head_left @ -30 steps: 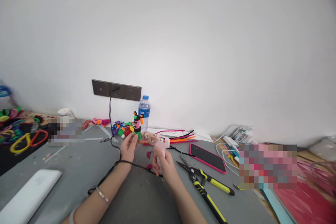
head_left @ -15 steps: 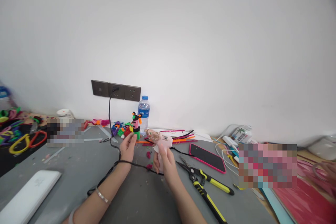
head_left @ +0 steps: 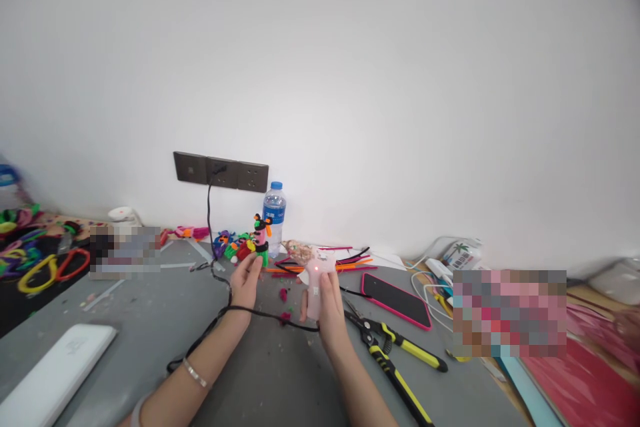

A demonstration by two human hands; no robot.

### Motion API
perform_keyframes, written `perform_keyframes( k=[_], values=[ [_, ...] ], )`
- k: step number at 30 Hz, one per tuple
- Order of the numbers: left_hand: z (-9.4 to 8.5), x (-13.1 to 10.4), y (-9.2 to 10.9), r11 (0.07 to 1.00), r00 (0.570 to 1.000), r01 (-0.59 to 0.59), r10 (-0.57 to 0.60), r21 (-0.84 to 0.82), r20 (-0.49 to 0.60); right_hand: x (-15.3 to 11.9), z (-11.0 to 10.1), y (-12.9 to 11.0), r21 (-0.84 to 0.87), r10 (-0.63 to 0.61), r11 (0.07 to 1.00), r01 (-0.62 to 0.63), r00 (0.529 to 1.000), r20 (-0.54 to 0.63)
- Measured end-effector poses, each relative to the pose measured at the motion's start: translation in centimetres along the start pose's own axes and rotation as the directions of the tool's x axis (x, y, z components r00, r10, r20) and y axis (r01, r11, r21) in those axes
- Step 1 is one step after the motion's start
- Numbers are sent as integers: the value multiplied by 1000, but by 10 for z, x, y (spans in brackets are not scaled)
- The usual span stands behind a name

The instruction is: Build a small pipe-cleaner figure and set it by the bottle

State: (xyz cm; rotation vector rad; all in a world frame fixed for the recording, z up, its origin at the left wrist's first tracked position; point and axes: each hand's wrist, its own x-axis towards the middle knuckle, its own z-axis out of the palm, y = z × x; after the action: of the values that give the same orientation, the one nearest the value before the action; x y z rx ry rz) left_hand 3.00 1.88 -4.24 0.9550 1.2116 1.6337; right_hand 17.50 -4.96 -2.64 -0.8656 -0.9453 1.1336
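Observation:
My left hand pinches the green base of a small pipe-cleaner figure, held upright; it is pink in the middle with black, green and orange parts on top. My right hand is wrapped round the handle of a pale pink hot glue gun, whose small red light glows. Its crusted nozzle end points away to the upper left, apart from the figure. From the gun a black cord runs left across my left wrist. Behind the gun lie loose pipe cleaners in orange, red and black.
Right of my hand lie yellow-black pliers and a pink-edged phone. A water bottle stands by the wall below a socket strip. At left are a white box and red-handled scissors. Another person's hand shows far right.
My right hand has turned the glue gun and drawn it slightly right, away from the figure. My left hand and the figure have shifted only a little.

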Motion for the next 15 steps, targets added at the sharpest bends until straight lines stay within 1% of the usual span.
perform_keyframes(
  k=[4,7,10,12,15],
  values=[
    [1,-1,-1,1000,999,21,-20,-20,36,-2,0,-1,-45,9,999,-12,998,-64],
    [3,-1,-3,999,998,20,-18,-43,58,-3,0,0,-57,-11,998,6,996,-92],
    [5,0,-6,999,998,18,-15,-43,66,-3,-1,-2,-43,-52,998,48,995,-80],
    [5,1,-6,999,998,10,-8,-39,66,-2,-2,-3,-22,-65,998,64,997,-47],
    [4,0,-4,999,999,-22,23,-24,41,1,-4,-5,19,-82,996,82,997,-10]
  ],
)
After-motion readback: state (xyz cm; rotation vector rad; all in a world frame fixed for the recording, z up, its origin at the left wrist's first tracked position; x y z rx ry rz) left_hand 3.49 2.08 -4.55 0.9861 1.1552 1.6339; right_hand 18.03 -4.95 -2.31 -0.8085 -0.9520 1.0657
